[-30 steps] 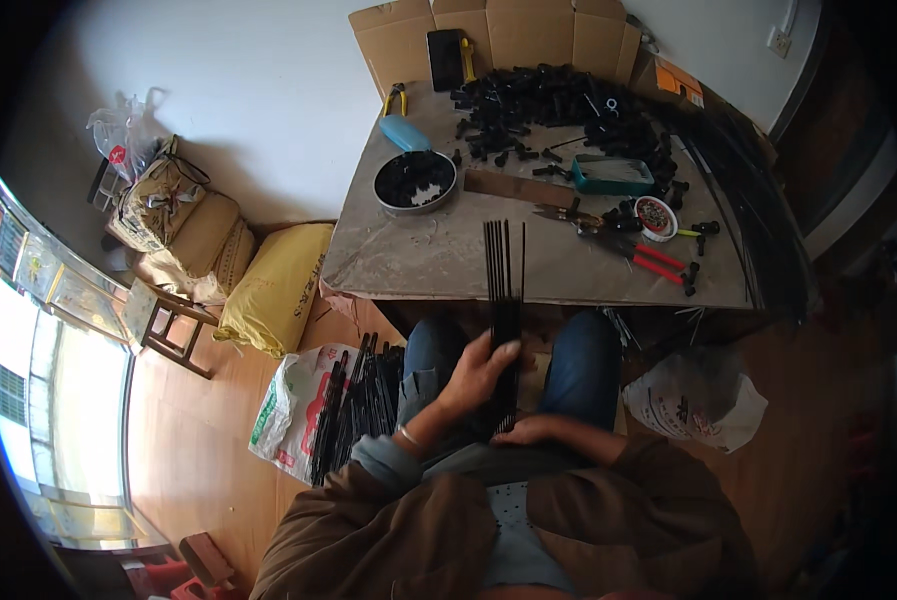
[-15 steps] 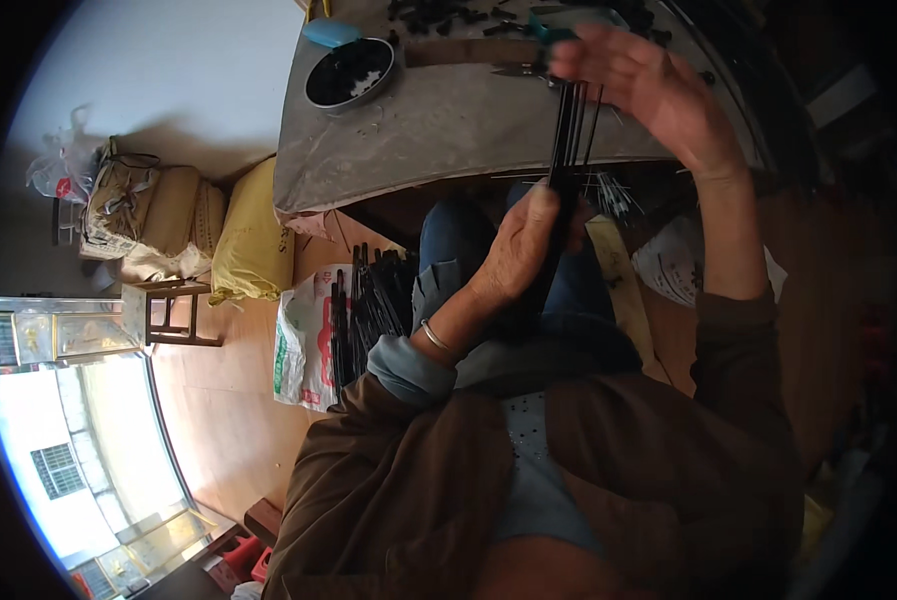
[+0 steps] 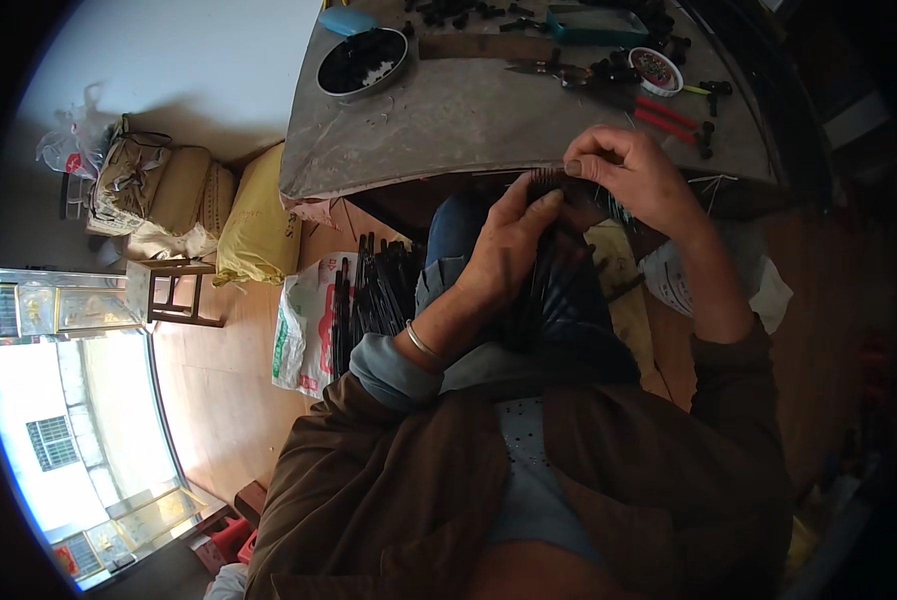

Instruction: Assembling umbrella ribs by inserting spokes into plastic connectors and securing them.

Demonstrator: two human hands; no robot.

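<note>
My left hand (image 3: 513, 235) is closed round a bundle of thin black rods (image 3: 536, 290) above my lap. The rods' upper ends make a comb-like dark row (image 3: 548, 178) between its thumb and fingers. Just right of that row is my right hand (image 3: 636, 182), its thumb pressed toward the curled fingers in a pinch. Whatever sits between those fingertips is too small to make out. More black rods (image 3: 380, 290) stand in a cluster left of my legs, by a white printed sack (image 3: 303, 330).
On the grey table (image 3: 438, 130) are a bowl of black parts (image 3: 363, 65), pliers with red handles (image 3: 666, 118), a small white dish (image 3: 656, 72), a teal tray (image 3: 596, 27) and scattered black pieces. A yellow sack (image 3: 258, 220) and wooden stool (image 3: 173, 292) are at left.
My right hand has come down from over the table to beside the rods' upper ends, and its fingers have curled. Several rods that stuck up high now sit lower in my left hand.
</note>
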